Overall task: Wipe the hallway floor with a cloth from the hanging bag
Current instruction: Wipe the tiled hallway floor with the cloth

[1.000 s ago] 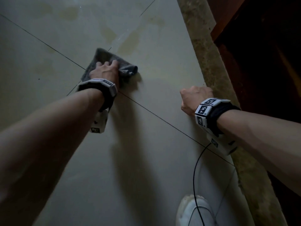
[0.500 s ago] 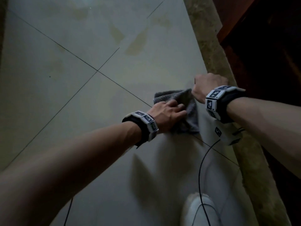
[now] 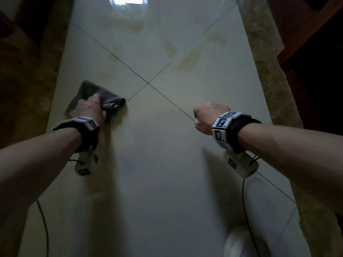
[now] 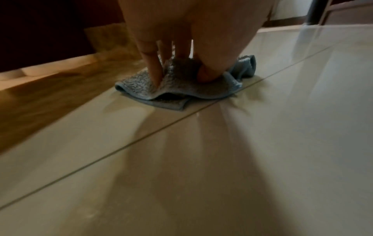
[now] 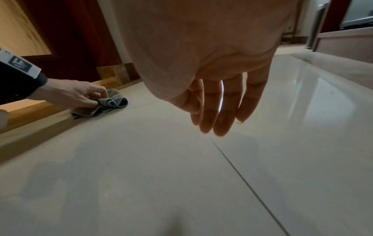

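- Nearest, at the near edge of the floor (image 3: 167, 182), a white shoe (image 3: 239, 243) shows, with dark cables (image 3: 244, 201) trailing back from the wrist units
- The right hand (image 3: 209, 118) hangs just above the tiles, right of the middle; its fingers (image 5: 220, 111) point down, loose and a little apart, holding nothing and, as far as the wrist view shows, not touching the floor
- The left hand (image 3: 91, 108) is on the cloth (image 3: 89, 89) by the floor's left edge, just beside the brown stone border (image 3: 33, 89); fingers (image 4: 151, 63) and thumb are curled into the grey-blue terry, bunching it and pressing it flat to the tile
- The cloth is folded over on itself, one rolled edge sticking out toward the crossing of the grout lines (image 3: 148, 83)
- Progress, as a judgement: the cloth is already out and in use, so fetching is done and wiping is under way; the near tiles look fairly even
- Farther on, brownish stains (image 3: 187, 62) lie past the grout crossing, with another patch toward the far edge under a bright reflection (image 3: 128, 0); that stretch looks yet to be wiped
- Containers: the hanging bag is not in view in any picture, so its contents cannot be told
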Demonstrator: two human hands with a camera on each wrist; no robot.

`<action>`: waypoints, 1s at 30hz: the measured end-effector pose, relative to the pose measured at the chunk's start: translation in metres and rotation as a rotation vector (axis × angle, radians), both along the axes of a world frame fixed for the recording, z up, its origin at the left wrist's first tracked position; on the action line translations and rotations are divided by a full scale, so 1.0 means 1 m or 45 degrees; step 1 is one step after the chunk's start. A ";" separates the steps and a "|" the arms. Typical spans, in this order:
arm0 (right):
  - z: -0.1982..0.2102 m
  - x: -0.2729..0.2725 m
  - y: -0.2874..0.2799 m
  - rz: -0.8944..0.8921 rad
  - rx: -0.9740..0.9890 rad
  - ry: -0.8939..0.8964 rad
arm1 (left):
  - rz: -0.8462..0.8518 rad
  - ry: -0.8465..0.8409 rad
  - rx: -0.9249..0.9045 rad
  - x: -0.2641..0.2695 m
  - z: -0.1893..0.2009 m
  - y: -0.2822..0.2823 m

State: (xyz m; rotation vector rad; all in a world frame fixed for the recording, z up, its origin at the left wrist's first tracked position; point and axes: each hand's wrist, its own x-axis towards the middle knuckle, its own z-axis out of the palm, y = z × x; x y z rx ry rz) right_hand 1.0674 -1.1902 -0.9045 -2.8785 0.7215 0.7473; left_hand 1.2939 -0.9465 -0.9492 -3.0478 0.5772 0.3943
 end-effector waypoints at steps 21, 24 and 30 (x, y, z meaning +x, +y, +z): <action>0.043 0.157 0.166 0.463 -0.038 -0.046 | -0.278 0.201 0.400 0.025 0.038 0.059; 0.037 0.180 0.161 0.511 -0.028 -0.047 | -0.320 0.163 0.411 0.026 0.034 0.065; 0.031 0.224 0.166 0.647 0.047 -0.065 | -0.501 0.054 0.554 0.023 0.021 0.076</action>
